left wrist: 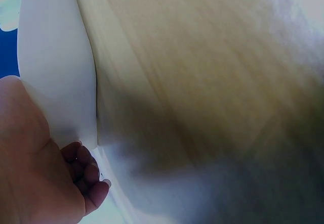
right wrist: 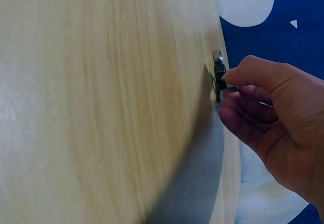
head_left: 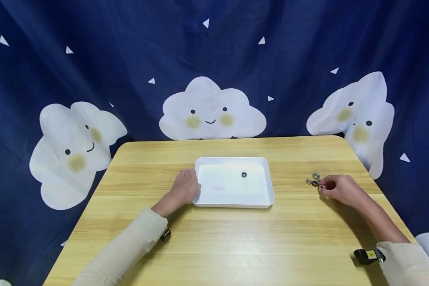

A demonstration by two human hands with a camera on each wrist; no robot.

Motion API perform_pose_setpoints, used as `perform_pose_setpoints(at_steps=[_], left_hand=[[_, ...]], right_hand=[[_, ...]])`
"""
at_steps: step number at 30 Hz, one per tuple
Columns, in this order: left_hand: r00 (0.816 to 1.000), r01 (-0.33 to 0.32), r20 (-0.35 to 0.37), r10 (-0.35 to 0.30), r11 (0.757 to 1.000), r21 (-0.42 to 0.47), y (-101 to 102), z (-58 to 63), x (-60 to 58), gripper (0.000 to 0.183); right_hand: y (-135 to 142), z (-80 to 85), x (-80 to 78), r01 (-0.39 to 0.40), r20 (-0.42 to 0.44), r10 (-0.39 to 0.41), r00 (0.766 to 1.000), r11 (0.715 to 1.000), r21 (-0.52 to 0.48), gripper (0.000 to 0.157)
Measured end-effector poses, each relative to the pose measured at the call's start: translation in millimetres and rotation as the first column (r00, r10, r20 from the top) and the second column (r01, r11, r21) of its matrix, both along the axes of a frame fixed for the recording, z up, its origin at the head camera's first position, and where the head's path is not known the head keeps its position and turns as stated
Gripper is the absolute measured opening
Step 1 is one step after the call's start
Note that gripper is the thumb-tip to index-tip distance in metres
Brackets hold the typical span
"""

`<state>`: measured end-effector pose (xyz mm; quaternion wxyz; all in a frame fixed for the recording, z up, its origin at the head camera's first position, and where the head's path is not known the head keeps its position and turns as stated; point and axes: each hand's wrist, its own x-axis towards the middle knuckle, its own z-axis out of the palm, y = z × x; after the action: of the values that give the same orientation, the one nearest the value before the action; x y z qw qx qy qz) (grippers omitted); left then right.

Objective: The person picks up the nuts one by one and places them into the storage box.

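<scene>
A shallow white tray (head_left: 232, 206) lies on the wooden table, with one metal nut (head_left: 244, 174) inside it. My left hand (head_left: 185, 186) grips the tray's left side, its fingers curled at the wall. In the left wrist view the pale tray wall (left wrist: 58, 57) rises beside that hand (left wrist: 38, 163). On the right, my right hand (head_left: 341, 189) pinches a small nut (head_left: 321, 186) between thumb and fingertips. Close to these fingertips lie a larger nut (head_left: 316, 175), a small nut (head_left: 309, 181) and a dark nut (head_left: 315, 183). The right wrist view shows this hand (right wrist: 283, 113) beside the cluster.
The light wooden table (head_left: 232, 246) has rounded far corners. A dark blue curtain (head_left: 214, 47) with white clouds hangs right behind it. A black wrist camera (head_left: 369, 255) sits at the right cuff, low over the table.
</scene>
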<state>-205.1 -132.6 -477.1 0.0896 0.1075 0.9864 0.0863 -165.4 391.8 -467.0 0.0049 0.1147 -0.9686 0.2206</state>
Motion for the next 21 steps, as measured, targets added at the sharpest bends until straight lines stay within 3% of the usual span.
perform_pose_setpoints(at_steps=[10,21], left_hand=[[0.999,0.013,-0.047,-0.014,1.0,-0.012,1,0.4,2.2,0.033],[1.0,-0.003,-0.023,0.002,1.0,-0.02,1,0.6,1.5,0.031]], right_hand=[[-3,3.6,0.2,0.028,0.002,-0.028,1.0,0.998,-0.059,0.018],[-13,13.4,-2.8,0.009,-0.009,-0.01,1.0,0.989,-0.145,0.022]])
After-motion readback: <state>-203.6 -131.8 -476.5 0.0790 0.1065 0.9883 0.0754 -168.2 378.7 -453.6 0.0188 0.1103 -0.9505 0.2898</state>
